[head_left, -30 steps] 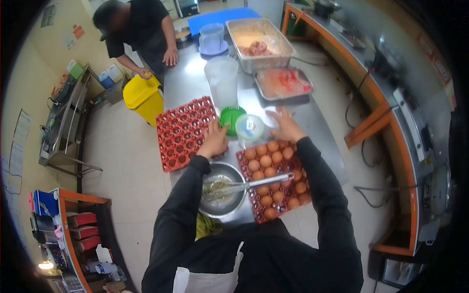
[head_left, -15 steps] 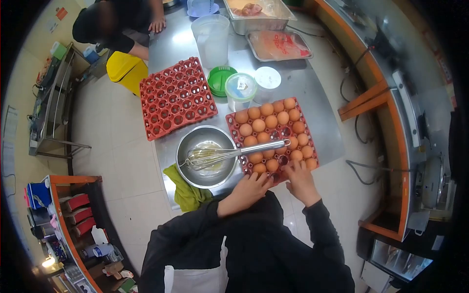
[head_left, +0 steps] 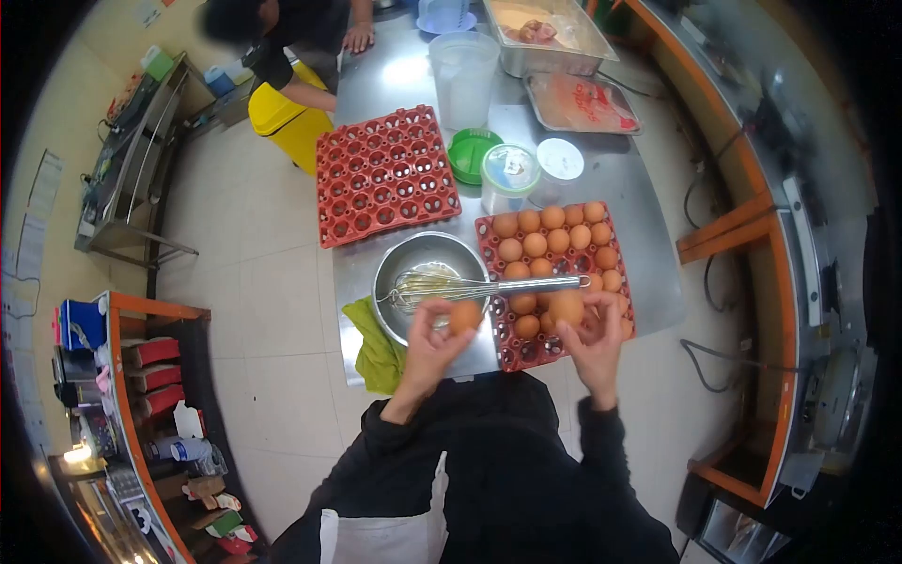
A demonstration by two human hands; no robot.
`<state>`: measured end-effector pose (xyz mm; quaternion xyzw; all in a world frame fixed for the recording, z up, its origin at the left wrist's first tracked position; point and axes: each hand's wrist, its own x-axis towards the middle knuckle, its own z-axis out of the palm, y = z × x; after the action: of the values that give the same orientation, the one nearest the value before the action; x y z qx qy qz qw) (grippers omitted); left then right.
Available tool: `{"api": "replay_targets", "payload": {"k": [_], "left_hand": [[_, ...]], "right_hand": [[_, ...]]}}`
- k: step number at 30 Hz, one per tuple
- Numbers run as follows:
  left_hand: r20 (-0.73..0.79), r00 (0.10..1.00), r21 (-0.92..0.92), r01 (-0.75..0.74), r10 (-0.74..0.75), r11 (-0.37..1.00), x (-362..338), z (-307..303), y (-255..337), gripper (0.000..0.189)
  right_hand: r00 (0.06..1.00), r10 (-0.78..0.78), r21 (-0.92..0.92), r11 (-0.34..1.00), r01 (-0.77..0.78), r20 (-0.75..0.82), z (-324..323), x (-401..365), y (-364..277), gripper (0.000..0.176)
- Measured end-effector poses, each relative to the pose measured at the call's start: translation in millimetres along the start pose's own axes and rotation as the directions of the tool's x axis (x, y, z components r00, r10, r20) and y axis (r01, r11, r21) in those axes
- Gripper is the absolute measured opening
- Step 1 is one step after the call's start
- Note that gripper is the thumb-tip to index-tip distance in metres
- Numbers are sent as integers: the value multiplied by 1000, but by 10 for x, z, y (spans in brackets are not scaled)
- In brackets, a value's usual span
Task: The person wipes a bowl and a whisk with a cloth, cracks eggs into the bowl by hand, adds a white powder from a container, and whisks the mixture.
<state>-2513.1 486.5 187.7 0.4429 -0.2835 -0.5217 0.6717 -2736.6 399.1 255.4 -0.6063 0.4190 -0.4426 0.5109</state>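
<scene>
My left hand [head_left: 433, 344] grips a brown egg [head_left: 464, 318] in front of the metal bowl's near rim. A second egg [head_left: 567, 307] is between the fingers of my right hand [head_left: 595, 340], raised over the red egg tray [head_left: 520, 355]. Brown eggs fill much of that tray, with several bare cups showing along its near side. A wire whisk [head_left: 526, 285] rests with its wires in the steel bowl [head_left: 382, 274] and its handle across the tray. Some clear, yellowish liquid shows in the bowl's bottom.
Left of the jars stands an empty red tray stack [head_left: 387, 176]. Beyond are a green lid [head_left: 473, 157], lidded tubs [head_left: 510, 169], a tall clear pitcher [head_left: 463, 85] and a pan with bagged food [head_left: 584, 101]. A green cloth [head_left: 376, 350] lies beside the bowl. Another person [head_left: 305, 42] leans at the far left.
Both hands have come up from the tray's near edge, each now holding an egg. My left hand has moved left toward the bowl. The view has shifted slightly.
</scene>
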Motion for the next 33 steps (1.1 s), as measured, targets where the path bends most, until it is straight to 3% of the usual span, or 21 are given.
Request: {"api": "replay_targets", "payload": {"k": [1,3,4,5,7,10,14,17,19,24,26,28,30,33], "left_hand": [[-144,986,-25,-94,89,995,17,-68,3,47],[-314,947,-125,-114,70,985,80,-78,109,49],[-396,917,-175,-133,54,975,96,-68,150,50],[-411,909,-159,-148,71,976,107,-49,138,51],[-433,896,-130,-170,99,977,141,-16,83,55],[-433,898,-173,-166,77,971,157,-214,120,53],[-433,898,-159,-167,83,973,98,-297,106,54],[-411,910,-152,-135,62,979,100,-242,89,52],[-365,930,-185,-105,31,977,134,-323,118,50],[-157,987,-413,-43,-25,910,315,-712,73,52],[-78,995,6,-64,64,998,426,-666,279,54],[7,998,324,-56,57,944,501,-592,550,50],[74,993,394,-117,96,912,613,-642,577,44],[56,987,491,-156,148,857,690,-666,616,34]], "right_hand": [[994,-35,189,980,55,-105,244,40,55,50],[968,-116,252,952,172,-222,779,132,183,50],[973,-48,233,967,102,-225,1022,104,226,50],[989,-103,189,974,123,-110,1236,90,296,50],[987,-150,65,986,153,-55,1581,33,381,49],[1000,18,165,986,-16,-9,1588,130,405,48],[997,21,265,964,-2,-71,1625,99,433,47],[1000,31,156,987,-31,3,1685,66,401,45],[995,90,191,977,-96,38,1629,189,482,41],[889,362,218,878,-427,281,1399,528,406,33],[883,340,172,896,-408,323,1379,607,416,34],[868,327,124,910,-396,375,1379,687,433,36],[839,328,73,915,-396,435,1385,750,457,38],[884,29,182,975,-128,467,1425,784,532,40]]}}
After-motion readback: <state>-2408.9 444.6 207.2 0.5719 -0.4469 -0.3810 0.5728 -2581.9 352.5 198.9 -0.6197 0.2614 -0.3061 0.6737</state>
